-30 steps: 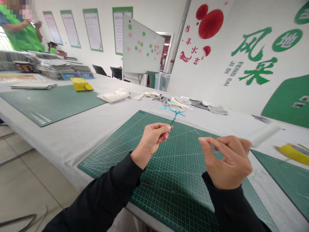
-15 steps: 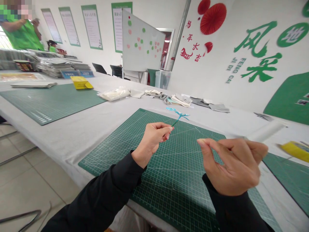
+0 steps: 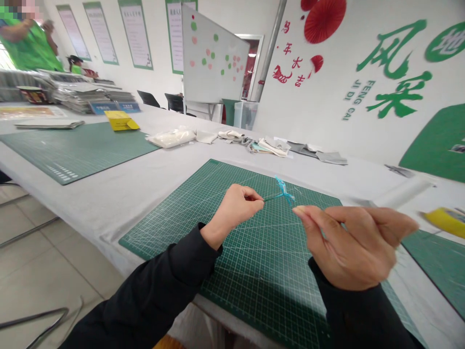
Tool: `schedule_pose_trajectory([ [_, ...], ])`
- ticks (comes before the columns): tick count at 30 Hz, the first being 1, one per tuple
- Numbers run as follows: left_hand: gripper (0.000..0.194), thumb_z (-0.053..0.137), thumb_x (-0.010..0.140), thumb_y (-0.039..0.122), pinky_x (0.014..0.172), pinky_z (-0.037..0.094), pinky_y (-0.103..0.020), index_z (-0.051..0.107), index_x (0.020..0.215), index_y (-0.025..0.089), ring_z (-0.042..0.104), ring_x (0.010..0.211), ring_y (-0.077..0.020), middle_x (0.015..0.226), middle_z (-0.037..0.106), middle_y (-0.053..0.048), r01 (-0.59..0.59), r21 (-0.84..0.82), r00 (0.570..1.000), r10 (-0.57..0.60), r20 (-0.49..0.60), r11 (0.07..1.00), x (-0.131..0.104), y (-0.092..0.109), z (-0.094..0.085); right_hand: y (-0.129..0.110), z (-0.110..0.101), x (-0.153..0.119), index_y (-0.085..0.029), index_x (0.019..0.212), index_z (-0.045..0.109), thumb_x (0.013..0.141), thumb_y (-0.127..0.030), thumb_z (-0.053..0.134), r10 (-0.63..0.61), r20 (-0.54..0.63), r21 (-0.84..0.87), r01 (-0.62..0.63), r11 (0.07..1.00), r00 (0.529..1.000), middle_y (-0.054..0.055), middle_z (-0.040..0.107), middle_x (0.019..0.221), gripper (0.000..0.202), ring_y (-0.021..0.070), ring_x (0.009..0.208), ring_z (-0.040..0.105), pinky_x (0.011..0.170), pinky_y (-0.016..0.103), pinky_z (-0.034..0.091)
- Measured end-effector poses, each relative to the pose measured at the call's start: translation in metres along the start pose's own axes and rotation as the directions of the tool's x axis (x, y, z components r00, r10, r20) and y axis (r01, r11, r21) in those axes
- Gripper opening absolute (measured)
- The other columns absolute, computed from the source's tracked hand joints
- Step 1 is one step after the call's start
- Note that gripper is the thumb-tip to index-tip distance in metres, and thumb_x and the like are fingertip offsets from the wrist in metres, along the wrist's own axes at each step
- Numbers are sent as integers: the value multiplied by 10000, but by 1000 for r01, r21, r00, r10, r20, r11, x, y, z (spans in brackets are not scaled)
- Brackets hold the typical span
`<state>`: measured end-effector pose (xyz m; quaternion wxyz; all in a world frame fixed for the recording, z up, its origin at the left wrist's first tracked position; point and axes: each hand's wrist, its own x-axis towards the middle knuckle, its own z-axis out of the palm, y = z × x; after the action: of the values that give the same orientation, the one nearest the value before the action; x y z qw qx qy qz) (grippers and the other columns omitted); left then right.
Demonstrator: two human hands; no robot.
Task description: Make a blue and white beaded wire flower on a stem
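Blue sprig (image 3: 284, 192), left hand (image 3: 240, 205) pinching stem (image 3: 271, 198), right hand (image 3: 354, 245) pinched.

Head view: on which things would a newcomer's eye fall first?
Probably on the red paper fans high on the wall, with green lettering to their right. Then on the small blue piece near the middle, held by its stem in the left hand above the green mat, the right hand pinched beside it.

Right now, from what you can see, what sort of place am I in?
Probably a craft workshop or activity room: a gridded green cutting mat lies on a cloth-covered table, with a whiteboard and framed posters beyond.
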<state>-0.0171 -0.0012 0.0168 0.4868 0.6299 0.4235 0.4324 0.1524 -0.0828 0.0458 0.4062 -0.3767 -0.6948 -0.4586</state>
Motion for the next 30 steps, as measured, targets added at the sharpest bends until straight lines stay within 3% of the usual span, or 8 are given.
schedule_pose_trajectory([
  [5,126,591,675,93,583,425,-251,713,645,108,573,609,-119,646,646,-35,-176,237,978,144,149,955,-2,2,-2,4,0,-1,-202,809,692,671,-138,803,-5,33,32,4,999,999,25,639,590,188,210,719,467,676,387,306],
  [9,169,571,660,42,601,418,-256,728,650,105,575,645,-128,681,657,-42,-261,356,939,150,311,897,-4,4,-3,9,3,-4,-213,801,697,704,-167,785,23,80,85,-30,996,997,26,648,623,138,208,734,474,710,402,331],
  [13,156,583,667,48,589,420,-249,730,677,98,571,634,-122,695,650,-37,-299,345,891,130,435,890,-5,4,-5,16,6,-6,-228,765,706,739,-206,762,150,145,191,-177,965,978,23,621,645,65,192,734,471,722,402,358],
  [18,121,618,691,72,599,433,-225,734,692,107,564,629,-102,688,628,-19,-349,199,786,170,594,916,-5,4,-9,27,8,-8,-256,761,713,760,-213,745,247,231,373,-321,871,941,-2,593,660,54,157,705,453,664,348,377],
  [25,107,646,714,114,581,434,-220,746,750,101,574,634,-99,705,635,-21,-284,47,675,165,719,958,-6,1,-6,24,20,-14,-250,748,723,773,-217,731,353,268,439,-440,783,896,-17,571,641,43,134,674,435,622,311,374],
  [30,115,693,715,207,450,356,-214,732,749,104,458,461,-53,636,591,8,-39,-42,640,57,766,998,-9,-1,-1,17,33,-22,-247,737,735,782,-245,720,429,282,468,-514,719,858,-18,544,611,48,135,663,426,603,301,365],
])
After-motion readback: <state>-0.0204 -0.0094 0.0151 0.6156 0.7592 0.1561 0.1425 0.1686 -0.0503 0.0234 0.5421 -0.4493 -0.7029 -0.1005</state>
